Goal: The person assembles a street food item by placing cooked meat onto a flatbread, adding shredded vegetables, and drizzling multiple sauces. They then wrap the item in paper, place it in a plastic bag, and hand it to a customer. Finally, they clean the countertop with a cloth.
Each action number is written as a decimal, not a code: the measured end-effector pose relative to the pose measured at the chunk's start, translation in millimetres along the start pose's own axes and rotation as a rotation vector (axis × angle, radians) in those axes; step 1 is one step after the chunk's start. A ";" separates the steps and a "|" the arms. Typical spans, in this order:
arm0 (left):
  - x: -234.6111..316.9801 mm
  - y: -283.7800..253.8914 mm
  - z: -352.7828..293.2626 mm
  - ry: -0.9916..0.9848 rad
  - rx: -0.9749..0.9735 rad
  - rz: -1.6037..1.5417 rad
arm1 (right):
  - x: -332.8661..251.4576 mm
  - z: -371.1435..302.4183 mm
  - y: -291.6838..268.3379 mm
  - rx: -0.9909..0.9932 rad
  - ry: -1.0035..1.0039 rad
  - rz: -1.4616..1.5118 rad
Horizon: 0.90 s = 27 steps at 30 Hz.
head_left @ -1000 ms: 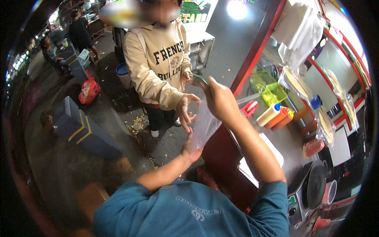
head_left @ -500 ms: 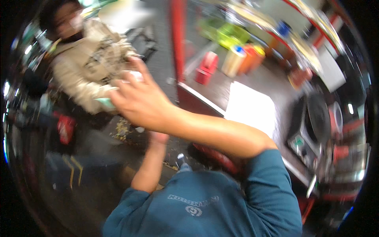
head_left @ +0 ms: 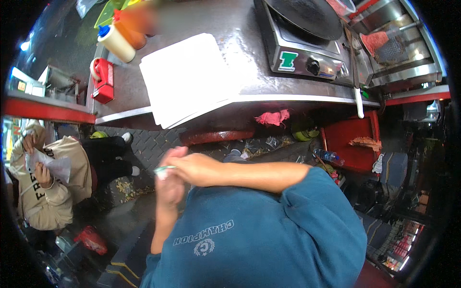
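My right hand [head_left: 200, 170] reaches across the front of my shirt, its fingers closed on a small, thin green-and-white piece [head_left: 165, 169], maybe folded paper; it is too blurred to be sure. Right beside it, partly behind the right hand's fingers, is my left hand [head_left: 170, 191]. The left hand is smeared by motion, so its grip does not show. Both hands are in front of my body, on the near side of the counter [head_left: 238, 53]. A stack of white paper sheets [head_left: 189, 77] lies beyond them, its corner overhanging the counter edge.
A gas stove [head_left: 307, 60] bears a black round pan [head_left: 309, 17]. A white-handled blade [head_left: 358, 101] juts over the edge. At left stand a red tape dispenser [head_left: 103, 86], a cream sauce bottle [head_left: 116, 44] and an orange one [head_left: 128, 30]. Another person [head_left: 60, 177] holds a plastic bag [head_left: 53, 165].
My right hand has drawn back from the person at left to beside my left hand. The view has turned, bringing the counter in front of me. The other person now stands farther off.
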<state>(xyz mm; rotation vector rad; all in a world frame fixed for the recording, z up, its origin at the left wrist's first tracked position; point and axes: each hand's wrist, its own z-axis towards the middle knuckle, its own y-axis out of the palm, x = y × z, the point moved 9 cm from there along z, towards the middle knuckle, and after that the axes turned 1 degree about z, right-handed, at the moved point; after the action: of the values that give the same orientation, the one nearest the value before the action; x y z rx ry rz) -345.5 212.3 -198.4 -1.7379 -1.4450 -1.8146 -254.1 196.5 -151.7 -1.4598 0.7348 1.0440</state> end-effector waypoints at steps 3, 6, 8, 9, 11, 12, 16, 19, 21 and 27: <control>-50.8 67.4 26.3 -0.196 -0.094 -0.163 | 64.5 -64.9 -56.3 -0.086 0.278 -0.190; -38.4 108.4 52.2 -0.165 -0.243 0.117 | 123.3 -137.4 -170.6 0.225 0.774 -0.517; -20.8 134.0 67.7 -0.152 -0.423 0.276 | 173.6 -188.5 -213.8 0.315 1.013 -0.638; -20.5 140.4 76.6 -0.167 -0.441 0.314 | 201.6 -206.7 -219.7 0.300 1.059 -0.689; -19.3 159.8 91.9 -0.183 -0.476 0.362 | 265.1 -221.0 -207.4 0.329 0.976 -0.669; -19.3 169.2 97.0 -0.209 -0.468 0.395 | 281.0 -225.4 -206.0 0.344 0.929 -0.664; -21.6 192.3 104.3 -0.170 -0.489 0.509 | 245.2 -230.6 -204.4 0.314 0.957 -0.614; -34.9 198.2 104.2 -0.197 -0.487 0.505 | 253.3 -266.0 -170.5 0.279 0.965 -0.548; -53.3 194.5 103.7 -0.247 -0.491 0.484 | 231.2 -286.3 -149.4 0.202 0.946 -0.512; -85.6 233.2 103.1 -0.141 -0.663 0.773 | 212.0 -320.5 -106.9 0.082 0.943 -0.412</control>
<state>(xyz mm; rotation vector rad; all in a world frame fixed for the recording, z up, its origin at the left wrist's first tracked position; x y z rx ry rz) -86.7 140.9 -182.7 -2.2925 -0.0644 -1.7986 -8.5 -75.6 -308.9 -1.9159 1.0379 -0.0430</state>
